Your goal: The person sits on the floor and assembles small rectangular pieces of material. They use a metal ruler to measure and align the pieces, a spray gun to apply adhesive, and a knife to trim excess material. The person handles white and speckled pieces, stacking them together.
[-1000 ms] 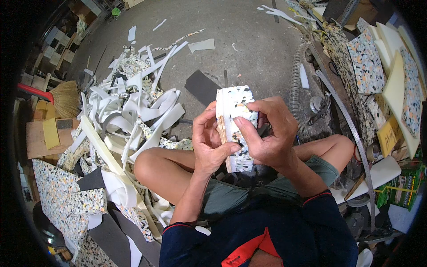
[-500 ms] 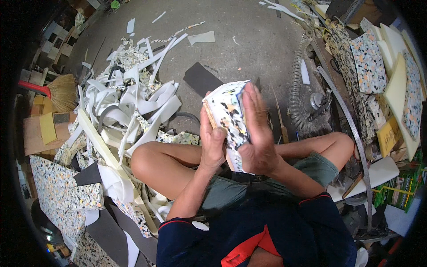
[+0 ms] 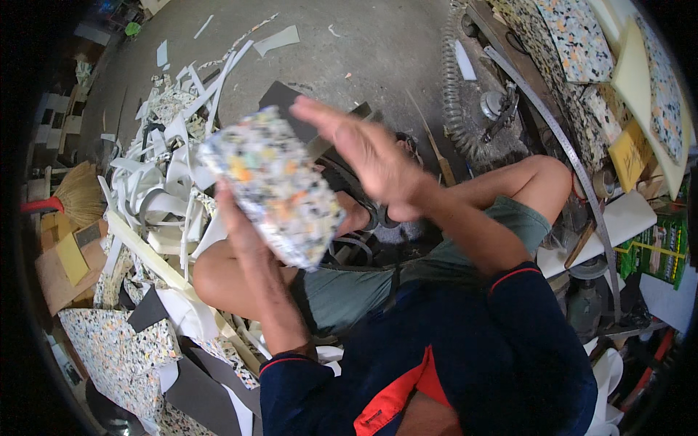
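Note:
A block of speckled multicoloured foam [image 3: 273, 187], blurred by motion, is tilted above my left knee with its broad face up. My left hand [image 3: 243, 229] grips it from below and along its left edge, and most of the fingers are hidden behind it. To the right of the block, my right hand [image 3: 378, 163] is held in the air, flat with fingers stretched out, holding nothing. A gap shows between that palm and the foam. Beneath the hands, a dark grey sheet [image 3: 278, 100] lies on the floor.
White foam offcuts [image 3: 163, 192] are heaped on the left, near a straw broom [image 3: 76, 192]. At the right are a coiled hose [image 3: 456, 94], a wooden-handled pointed tool [image 3: 445, 168], a long metal ruler [image 3: 563, 131] and stacked foam sheets [image 3: 574, 40].
My right hand has come off the block and moved away from it. The block has swung left in my left hand, turning its broad speckled face upward. The view has shifted.

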### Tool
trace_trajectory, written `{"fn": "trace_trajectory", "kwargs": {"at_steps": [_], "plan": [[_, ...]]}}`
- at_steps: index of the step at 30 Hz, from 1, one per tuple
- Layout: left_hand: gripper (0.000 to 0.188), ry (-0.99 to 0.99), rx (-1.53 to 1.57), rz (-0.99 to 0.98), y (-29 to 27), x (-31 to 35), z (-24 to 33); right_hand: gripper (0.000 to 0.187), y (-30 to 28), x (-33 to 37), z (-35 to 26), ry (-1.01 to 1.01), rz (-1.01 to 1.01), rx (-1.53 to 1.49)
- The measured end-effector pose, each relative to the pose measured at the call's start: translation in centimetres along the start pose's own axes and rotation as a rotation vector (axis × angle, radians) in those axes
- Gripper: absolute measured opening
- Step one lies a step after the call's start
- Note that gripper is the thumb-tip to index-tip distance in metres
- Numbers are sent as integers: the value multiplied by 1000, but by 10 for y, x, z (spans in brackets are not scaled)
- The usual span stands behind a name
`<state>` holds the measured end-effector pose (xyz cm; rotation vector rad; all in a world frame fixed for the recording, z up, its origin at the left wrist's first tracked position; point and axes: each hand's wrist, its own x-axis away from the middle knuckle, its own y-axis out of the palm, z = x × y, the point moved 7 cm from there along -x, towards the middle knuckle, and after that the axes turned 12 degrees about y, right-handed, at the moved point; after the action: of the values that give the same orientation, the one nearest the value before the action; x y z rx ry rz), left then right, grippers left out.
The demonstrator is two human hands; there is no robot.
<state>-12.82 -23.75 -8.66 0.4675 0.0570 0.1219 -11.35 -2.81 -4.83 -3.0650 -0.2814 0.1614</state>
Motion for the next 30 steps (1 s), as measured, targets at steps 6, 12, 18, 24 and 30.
{"fn": "trace_trajectory", "kwargs": {"at_steps": [6, 12, 18, 24, 30], "plan": [[74, 337, 63, 205, -154, -29, 96, 80, -105, 9, 179, 592, 181, 835], [67, 607, 98, 458, -160, -1, 137, 67, -65, 34, 280, 841, 74, 1140], [69, 638, 156, 489, -177, 3, 136, 22, -78, 9, 261, 630, 202, 1034], [71, 550, -62, 590, -158, -7, 125, 18, -153, 35, 71, 250, 578, 994], [70, 378, -123, 400, -137, -18, 89, 37, -271, 262, -121, 737, 805, 1084]]}}
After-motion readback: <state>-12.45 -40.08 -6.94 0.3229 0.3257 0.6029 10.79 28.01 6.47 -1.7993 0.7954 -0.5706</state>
